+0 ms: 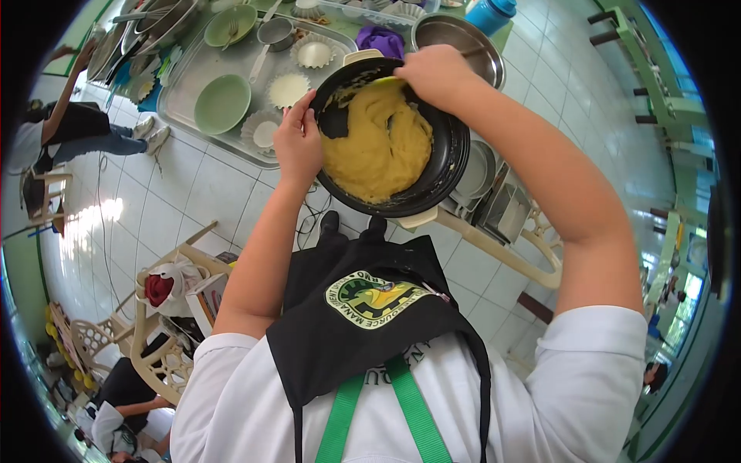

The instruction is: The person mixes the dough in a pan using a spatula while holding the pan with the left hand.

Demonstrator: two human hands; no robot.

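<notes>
Pan [451, 150], presumably for steadiness, has its rim in your left hand's [299, 147] half-curled grip; your right hand [438, 76] clenches a spatula [390, 81].

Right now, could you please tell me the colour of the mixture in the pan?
The mixture is yellow, seen best in the head view.

Mixture [370, 170] yel; pan [449, 150] blk w/ cream handles [421, 217]; spatula [390, 80] yel-grn. Two bowls [222, 105] pale grn; tray [187, 76] silver-gray; paper liners [262, 133] off-wht; cloth [380, 41] purple; jug [485, 15] bright blue. Apron [309, 347] blk, badge [377, 298] yel, grn & cream w/ blk lettering. Shirt [540, 409] wht w/ dk lettering, straps [421, 409] vivid grn. Floor tiles [181, 193] wht w/ gray gridlines; chair [159, 359] beige, cut-out pattern.
</notes>
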